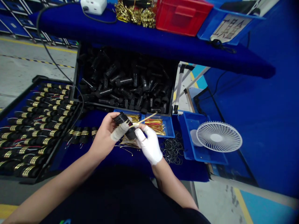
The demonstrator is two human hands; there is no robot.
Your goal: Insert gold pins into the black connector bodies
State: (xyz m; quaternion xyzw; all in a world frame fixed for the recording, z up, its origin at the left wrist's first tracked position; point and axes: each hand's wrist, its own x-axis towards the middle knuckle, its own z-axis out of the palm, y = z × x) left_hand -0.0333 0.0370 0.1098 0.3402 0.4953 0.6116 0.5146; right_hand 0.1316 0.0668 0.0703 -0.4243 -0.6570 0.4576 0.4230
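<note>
My left hand (106, 133), with a taped fingertip, is closed around a black ribbed cylindrical part (125, 124) held over the blue table. My right hand (149, 144) wears a white glove and pinches a thin wooden stick (146, 119), whose near end meets the black part. Both hands hover above a small blue tray (169, 126) of gold wire pieces.
A black bin (126, 84) full of black ribbed parts sits behind the hands. A black tray (35, 124) of finished parts with gold bands lies left. A white fan (218, 137) rests in a blue tray right, black rings (173, 151) beside it. A red box (182, 15) stands on the shelf.
</note>
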